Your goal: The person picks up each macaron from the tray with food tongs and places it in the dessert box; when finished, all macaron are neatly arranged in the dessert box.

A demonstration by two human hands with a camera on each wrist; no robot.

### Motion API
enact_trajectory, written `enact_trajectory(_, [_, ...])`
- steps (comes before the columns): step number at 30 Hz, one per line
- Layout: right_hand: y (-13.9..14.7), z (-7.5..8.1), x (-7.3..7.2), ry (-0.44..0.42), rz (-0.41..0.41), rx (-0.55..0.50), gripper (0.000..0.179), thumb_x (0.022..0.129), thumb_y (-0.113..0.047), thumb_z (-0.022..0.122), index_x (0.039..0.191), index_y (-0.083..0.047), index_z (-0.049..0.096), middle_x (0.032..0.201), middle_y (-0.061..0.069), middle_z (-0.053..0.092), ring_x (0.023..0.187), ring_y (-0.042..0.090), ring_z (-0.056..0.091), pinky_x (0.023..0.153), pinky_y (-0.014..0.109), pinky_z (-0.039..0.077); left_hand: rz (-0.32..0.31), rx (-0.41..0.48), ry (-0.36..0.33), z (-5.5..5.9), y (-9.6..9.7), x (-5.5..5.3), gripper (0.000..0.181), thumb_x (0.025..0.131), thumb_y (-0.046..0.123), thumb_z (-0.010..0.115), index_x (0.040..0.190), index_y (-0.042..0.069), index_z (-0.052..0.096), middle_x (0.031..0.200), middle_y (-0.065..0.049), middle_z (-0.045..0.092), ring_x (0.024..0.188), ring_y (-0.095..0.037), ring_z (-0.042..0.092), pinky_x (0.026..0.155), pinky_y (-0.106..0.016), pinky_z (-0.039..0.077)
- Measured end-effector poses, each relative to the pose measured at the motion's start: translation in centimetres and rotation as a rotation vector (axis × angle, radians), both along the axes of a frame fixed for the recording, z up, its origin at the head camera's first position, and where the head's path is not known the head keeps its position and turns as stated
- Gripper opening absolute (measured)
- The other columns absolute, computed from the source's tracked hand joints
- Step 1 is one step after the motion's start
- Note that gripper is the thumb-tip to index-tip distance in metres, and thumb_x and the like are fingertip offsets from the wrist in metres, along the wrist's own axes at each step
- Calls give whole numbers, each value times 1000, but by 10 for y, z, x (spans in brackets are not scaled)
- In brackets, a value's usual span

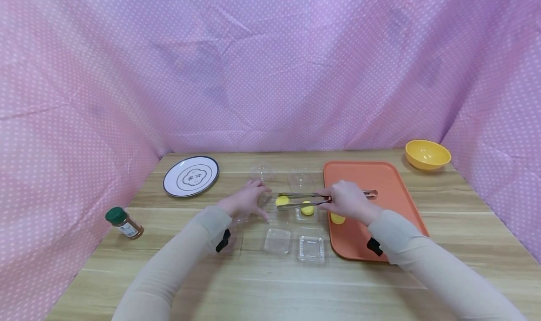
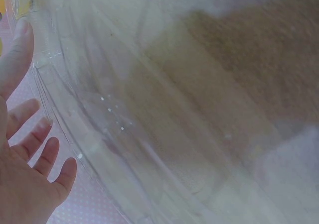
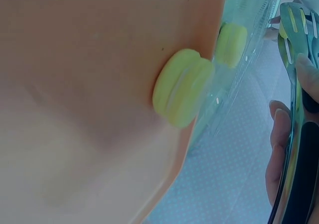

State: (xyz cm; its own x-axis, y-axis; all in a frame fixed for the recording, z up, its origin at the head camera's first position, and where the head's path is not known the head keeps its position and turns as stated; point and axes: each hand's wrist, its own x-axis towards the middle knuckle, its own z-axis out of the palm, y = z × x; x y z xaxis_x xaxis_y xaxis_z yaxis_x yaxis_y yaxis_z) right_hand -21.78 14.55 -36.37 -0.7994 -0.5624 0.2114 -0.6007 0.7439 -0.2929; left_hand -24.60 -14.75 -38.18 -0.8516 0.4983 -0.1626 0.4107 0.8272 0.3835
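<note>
My right hand [image 1: 348,200] grips a pair of metal tongs [image 3: 291,27] with black grips, pointing left over the clear plastic boxes. Between the tong tips is a yellow macaron [image 1: 282,200]; whether both tips touch it, I cannot tell. A second macaron [image 1: 307,208] sits in a clear box just right of it. The third macaron [image 3: 179,89] lies on the orange tray [image 1: 359,171], near its left edge. My left hand [image 1: 247,200] is spread at the left side of the boxes, thumb and fingers apart, close to the clear plastic [image 2: 55,79]. Contact there is unclear.
Open clear boxes, such as the front one [image 1: 311,249], stand between the hands. A white plate [image 1: 175,182] with a blue rim lies at the back left. The green-capped jar [image 1: 128,228] is at the left; a yellow bowl [image 1: 428,156] stands back right.
</note>
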Motion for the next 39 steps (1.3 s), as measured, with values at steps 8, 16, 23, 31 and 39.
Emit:
enact_trajectory(8, [-10, -2, -1, 5, -5, 8, 41, 78, -29, 77, 114, -10, 70, 52, -8, 52, 45, 4, 34, 40, 19, 26, -1, 1, 0, 1, 0, 1, 84, 65, 34, 83, 137, 7, 48, 133, -8, 44, 124, -24, 38, 106, -38, 39])
enact_trajectory(16, [-18, -4, -1, -18, -26, 32, 43, 79, -31, 75, 116, -10, 69, 45, -6, 40, 43, 5, 26, 40, 19, 21, -8, 5, 7, 3, 1, 3, 83, 65, 33, 83, 136, 6, 49, 126, -7, 46, 118, -22, 40, 102, -35, 40])
enact_trajectory(23, [-23, -3, -2, -30, -26, 40, 42, 81, -31, 74, 117, -10, 68, 44, -7, 36, 43, 5, 22, 40, 19, 19, 11, 24, -11, 4, 2, 4, 81, 66, 31, 83, 135, 6, 50, 126, -6, 46, 119, -22, 40, 104, -36, 40])
enact_trajectory(31, [-27, -2, -4, -21, -26, 68, 44, 80, -34, 74, 117, -11, 68, 46, -5, 43, 45, 6, 25, 42, 21, 22, 14, 19, 2, 3, 2, 4, 78, 65, 31, 84, 132, 8, 53, 127, -4, 47, 120, -21, 38, 105, -36, 38])
enact_trajectory(39, [-29, -2, -5, -19, -33, 73, 45, 79, -35, 74, 117, -12, 68, 48, -6, 47, 45, 6, 30, 42, 21, 25, -4, 17, 22, 1, 1, 2, 77, 66, 31, 85, 132, 6, 53, 126, -4, 48, 117, -21, 39, 104, -35, 38])
